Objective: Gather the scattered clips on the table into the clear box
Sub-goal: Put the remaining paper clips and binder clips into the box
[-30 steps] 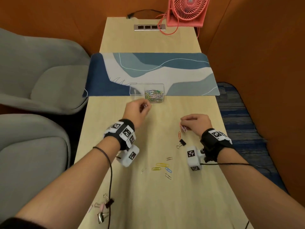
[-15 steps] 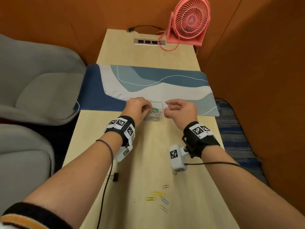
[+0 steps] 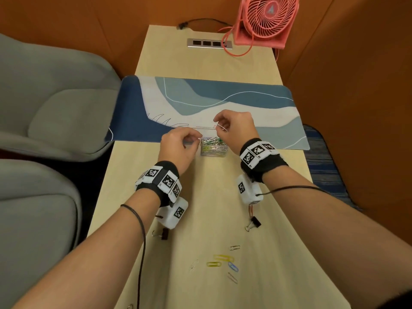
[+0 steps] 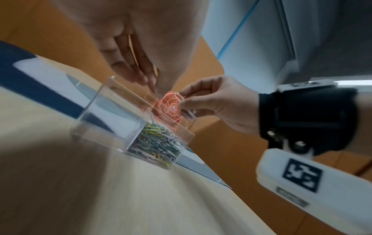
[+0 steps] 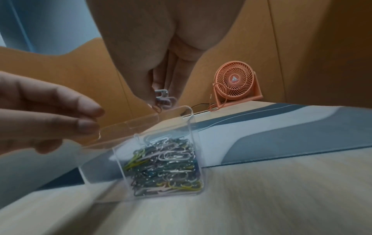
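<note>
Holding paper clips [image 3: 221, 127] pinched in the fingers of the right hand [image 3: 236, 128], just above the clear box [image 3: 213, 150] near 12 o'clock on the worktop [image 3: 214, 197]. Keeping them over the filled right-hand compartment, well inside the rim, before letting go. Loosening the pinch gently, low over the pile, probably stopping any bounce over the wall. Hovering the left hand [image 3: 178, 146] at the box's 9 o'clock side, fingers curled together; cannot tell whether holding a clip. Waiting still at 6 o'clock: loose coloured clips [image 3: 220, 263], plus binder clips [image 3: 254, 223] at 5 and 7 o'clock. Going back there afterwards, likely.
</note>
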Demonstrator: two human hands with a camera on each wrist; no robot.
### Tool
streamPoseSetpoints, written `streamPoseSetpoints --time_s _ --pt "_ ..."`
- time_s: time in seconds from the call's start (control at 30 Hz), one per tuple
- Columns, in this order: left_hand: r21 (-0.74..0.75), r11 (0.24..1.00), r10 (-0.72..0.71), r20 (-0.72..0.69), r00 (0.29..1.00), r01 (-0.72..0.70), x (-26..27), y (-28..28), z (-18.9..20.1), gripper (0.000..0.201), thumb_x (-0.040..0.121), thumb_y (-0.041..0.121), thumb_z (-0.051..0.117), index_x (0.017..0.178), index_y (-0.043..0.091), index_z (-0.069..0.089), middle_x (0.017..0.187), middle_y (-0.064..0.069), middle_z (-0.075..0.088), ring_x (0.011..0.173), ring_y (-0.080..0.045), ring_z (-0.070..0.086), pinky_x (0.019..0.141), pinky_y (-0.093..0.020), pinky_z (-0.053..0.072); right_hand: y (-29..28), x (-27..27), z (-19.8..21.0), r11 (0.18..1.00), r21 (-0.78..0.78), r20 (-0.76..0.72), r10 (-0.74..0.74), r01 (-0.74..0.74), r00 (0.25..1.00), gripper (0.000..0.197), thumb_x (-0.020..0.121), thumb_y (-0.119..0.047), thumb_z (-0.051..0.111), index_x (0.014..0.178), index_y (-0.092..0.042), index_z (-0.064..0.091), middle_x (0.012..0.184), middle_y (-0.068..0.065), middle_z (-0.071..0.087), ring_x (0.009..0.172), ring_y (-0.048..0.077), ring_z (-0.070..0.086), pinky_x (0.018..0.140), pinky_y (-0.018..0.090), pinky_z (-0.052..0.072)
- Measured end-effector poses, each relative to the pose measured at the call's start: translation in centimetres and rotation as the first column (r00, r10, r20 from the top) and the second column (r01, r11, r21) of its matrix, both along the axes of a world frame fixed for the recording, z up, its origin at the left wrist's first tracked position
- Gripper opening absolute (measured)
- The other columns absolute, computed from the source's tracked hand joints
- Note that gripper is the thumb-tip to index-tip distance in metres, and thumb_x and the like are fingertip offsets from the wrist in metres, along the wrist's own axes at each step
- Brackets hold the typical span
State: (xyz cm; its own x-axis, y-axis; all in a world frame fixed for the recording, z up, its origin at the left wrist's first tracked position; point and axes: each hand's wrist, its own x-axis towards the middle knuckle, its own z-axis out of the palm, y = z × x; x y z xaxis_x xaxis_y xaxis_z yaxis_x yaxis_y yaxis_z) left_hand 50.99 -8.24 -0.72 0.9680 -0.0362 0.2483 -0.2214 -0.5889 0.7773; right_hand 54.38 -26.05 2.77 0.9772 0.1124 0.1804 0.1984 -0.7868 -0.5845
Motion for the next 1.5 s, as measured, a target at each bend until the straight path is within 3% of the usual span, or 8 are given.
streamPoseSetpoints --time_s 0.27,0.43,0.6,0.8,1.07,1.2,1.37,1.5 --pt "-0.036 0.994 -0.108 -0.086 0.990 0.105 -4.8 0.8 -1.4 0.012 0.080 0.016 0.071 0.083 0.027 0.072 0.079 0.014 0.068 0.074 -0.008 0.056 0.063 -0.014 0.040 1.2 -0.7 -0.9 0.940 -0.327 -0.115 0.067 -0.102 0.991 0.017 0.088 -0.026 0.060 0.095 -0.023 0.076 0.097 0.002 0.072 0.089 0.025 0.065 0.081 0.034 0.053" --pt "-0.007 0.981 -0.191 -0.200 0.961 0.194 -8.5 1.3 -1.9 0.009 0.077 0.021 0.077 0.082 0.027 0.072 0.081 0.011 0.065 0.075 -0.006 0.056 0.064 -0.012 0.041 -0.6 -4.3 -0.3 0.961 -0.276 -0.049 -0.047 0.032 0.998 0.020 0.088 -0.020 0.056 0.095 -0.018 0.074 0.093 0.005 0.071 0.084 0.025 0.065 0.077 0.035 0.054" --pt "0.186 0.915 -0.258 -0.413 0.873 0.358 -12.8 2.2 -1.7 0.010 0.074 0.024 0.078 0.072 0.027 0.068 0.069 0.013 0.064 0.063 -0.002 0.057 0.063 -0.017 0.045 -3.3 -12.0 -2.5 0.900 -0.434 -0.475 -0.272 0.046 0.837 0.020 0.082 -0.009 0.057 0.091 -0.014 0.075 0.097 0.009 0.071 0.086 0.028 0.068 0.080 0.035 0.057" --pt "0.232 0.874 -0.244 -0.551 0.798 0.427 -18.6 2.8 -1.2 0.015 0.071 0.033 0.080 0.080 0.030 0.068 0.074 0.013 0.064 0.063 0.001 0.057 0.066 -0.015 0.044 -1.4 -19.3 -3.3 0.830 -0.550 -0.448 -0.199 -0.093 0.872 0.024 0.087 0.005 0.050 0.106 -0.001 0.063 0.111 0.016 0.057 0.102 0.033 0.060 0.089 0.037 0.050" --pt "0.240 0.922 -0.174 -0.445 0.878 0.304 -26.3 1.6 -3.1 0.032 0.079 0.009 0.068 0.110 0.016 0.068 0.097 -0.002 0.059 0.088 -0.020 0.060 0.084 -0.032 0.051 0.3 -25.8 -4.8 0.820 -0.446 -0.459 0.134 -0.358 0.878 0.030 0.078 0.012 0.051 0.098 -0.003 0.067 0.104 0.009 0.060 0.092 0.030 0.061 0.078 0.036 0.052" --pt "0.241 0.938 -0.147 -0.373 0.916 0.248 -27.6 0.0 -3.9 0.046 0.087 0.006 0.056 0.132 0.016 0.056 0.107 -0.006 0.055 0.094 -0.022 0.055 0.090 -0.033 0.049 -1.5 -27.9 -5.6 0.946 -0.257 -0.408 0.081 -0.199 0.910 0.042 0.071 0.015 0.046 0.099 -0.005 0.070 0.101 0.009 0.067 0.097 0.029 0.063 0.085 0.037 0.051" --pt "0.428 0.813 -0.268 -0.328 0.906 0.395 -27.8 -2.3 -4.0 0.059 0.090 0.003 0.046 0.144 0.028 0.040 0.112 -0.009 0.040 0.100 -0.024 0.041 0.086 -0.033 0.046 -1.5 -30.0 -6.1 0.959 -0.232 -0.330 0.081 -0.164 0.941 0.041 0.086 0.001 0.052 0.126 -0.007 0.059 0.123 0.009 0.062 0.114 0.026 0.057 0.100 0.033 0.045" --pt "0.502 0.761 -0.272 -0.328 0.905 0.411 -27.4 -2.6 -3.7 0.053 0.090 0.002 0.046 0.140 0.022 0.046 0.117 -0.012 0.044 0.105 -0.028 0.043 0.086 -0.037 0.048 -0.8 -32.2 -6.7 0.895 -0.371 -0.317 0.127 -0.246 0.940 0.040 0.083 -0.015 0.069 0.119 0.002 0.062 0.124 0.017 0.061 0.112 0.030 0.059 0.098 0.032 0.048"
